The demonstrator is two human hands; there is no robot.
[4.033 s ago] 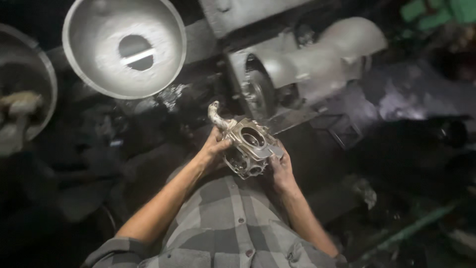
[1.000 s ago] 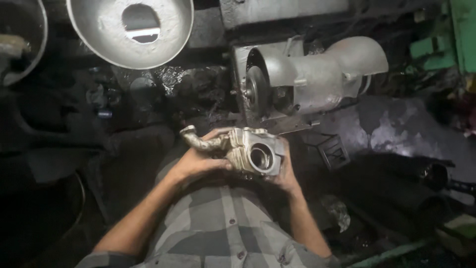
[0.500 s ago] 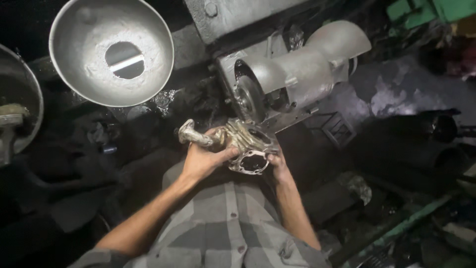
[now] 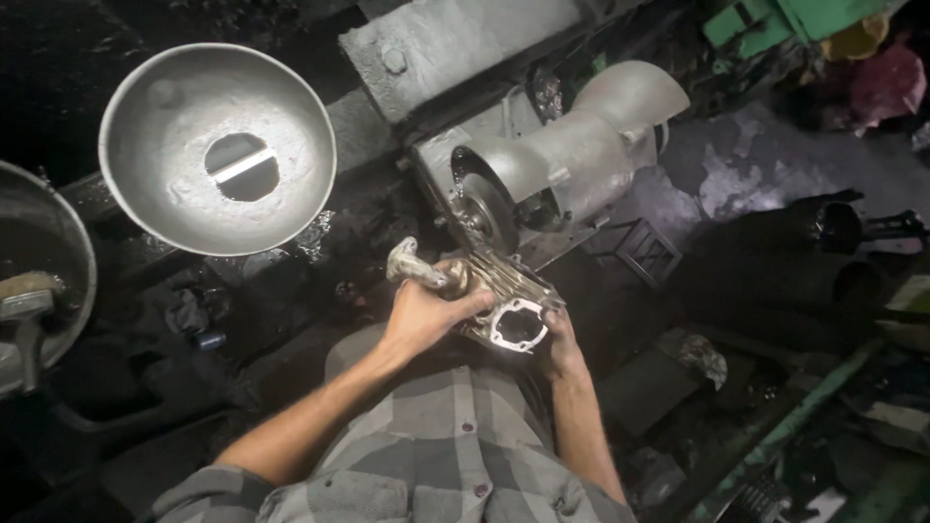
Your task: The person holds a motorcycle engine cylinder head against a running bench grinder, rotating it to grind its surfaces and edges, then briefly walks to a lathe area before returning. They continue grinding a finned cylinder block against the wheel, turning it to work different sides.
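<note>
From my remote seat, the biggest thing I saw was the dark, grimy workshop floor, littered with black debris. Next in size came the wide metal bowl-shaped dish at upper left, with a round hole and a bar across its middle. Right of it stood the grey grinding machine, its curved guard hooding a grinding wheel that faced down toward the person. A second round pan was cut off at the left edge. Below lay the grey checked shirt on the person's lap.

Just under the wheel, I saw the cast metal housing, with a round bore in its flat flange and a bent pipe stub to its left. It was held near the wheel; I could not tell whether it touched. The left hand was closed around the pipe end, and the right hand gripped the housing from beneath, fingers curled on its edge.
</note>
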